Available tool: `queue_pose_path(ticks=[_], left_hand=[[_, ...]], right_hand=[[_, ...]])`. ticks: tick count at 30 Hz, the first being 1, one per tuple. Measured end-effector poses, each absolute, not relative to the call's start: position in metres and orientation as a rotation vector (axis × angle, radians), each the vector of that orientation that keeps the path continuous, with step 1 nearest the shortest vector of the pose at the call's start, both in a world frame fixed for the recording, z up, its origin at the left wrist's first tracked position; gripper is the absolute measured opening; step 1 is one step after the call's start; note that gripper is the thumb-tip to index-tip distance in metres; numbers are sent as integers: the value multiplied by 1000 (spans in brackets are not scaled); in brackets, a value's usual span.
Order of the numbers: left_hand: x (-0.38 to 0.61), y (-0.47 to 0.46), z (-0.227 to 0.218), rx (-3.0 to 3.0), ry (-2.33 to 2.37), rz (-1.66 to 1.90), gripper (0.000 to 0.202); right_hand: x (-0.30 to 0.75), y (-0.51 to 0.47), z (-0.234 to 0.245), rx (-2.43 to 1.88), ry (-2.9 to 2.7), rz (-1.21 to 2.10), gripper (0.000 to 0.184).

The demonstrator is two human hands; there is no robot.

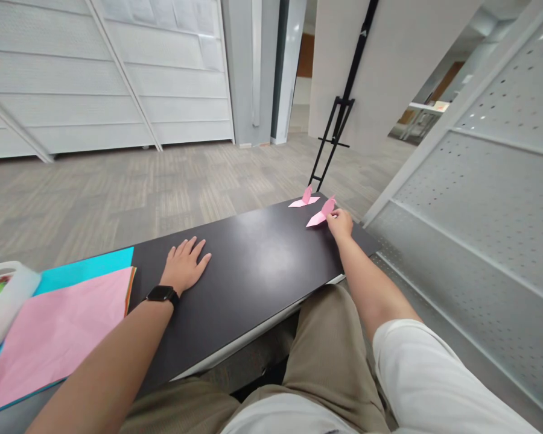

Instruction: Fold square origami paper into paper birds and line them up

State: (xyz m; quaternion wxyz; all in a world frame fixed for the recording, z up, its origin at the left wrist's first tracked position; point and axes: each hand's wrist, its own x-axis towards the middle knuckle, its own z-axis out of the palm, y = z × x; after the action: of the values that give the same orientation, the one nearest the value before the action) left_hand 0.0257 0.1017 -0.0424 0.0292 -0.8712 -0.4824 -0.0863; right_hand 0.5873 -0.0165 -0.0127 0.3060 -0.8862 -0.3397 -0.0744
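Note:
My left hand point(184, 265) lies flat on the dark tabletop point(253, 265), fingers spread, with nothing in it. At the far right end of the table my right hand point(340, 223) pinches the edge of a pink folded-paper figure point(322, 214), which has flat pointed wings and an upright part. A second pink folded-paper figure point(304, 200) of like shape stands just behind it, apart from my hand. The fingertips of my right hand are partly hidden behind the paper.
Left of my left hand lies a stack of pink paper point(72, 319) with blue sheets point(90, 268) beneath. A white container point(15, 295) with colourful contents sits at the left edge. Beyond the table's right end are a black stand point(335, 132) and a perforated metal panel point(470, 175).

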Motion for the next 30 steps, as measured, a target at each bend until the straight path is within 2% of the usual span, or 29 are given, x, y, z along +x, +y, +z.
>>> queue_pose_path(ticks=[7,30], left_hand=[[27,100,-38,-2690,-1487,-248,67],[26,102,-43,-2692,-1495,-269,67]], right_hand=[[578,35,-27,-2435,-927,-198,25],[593,64,-38,-2506,-1059,-214,27]])
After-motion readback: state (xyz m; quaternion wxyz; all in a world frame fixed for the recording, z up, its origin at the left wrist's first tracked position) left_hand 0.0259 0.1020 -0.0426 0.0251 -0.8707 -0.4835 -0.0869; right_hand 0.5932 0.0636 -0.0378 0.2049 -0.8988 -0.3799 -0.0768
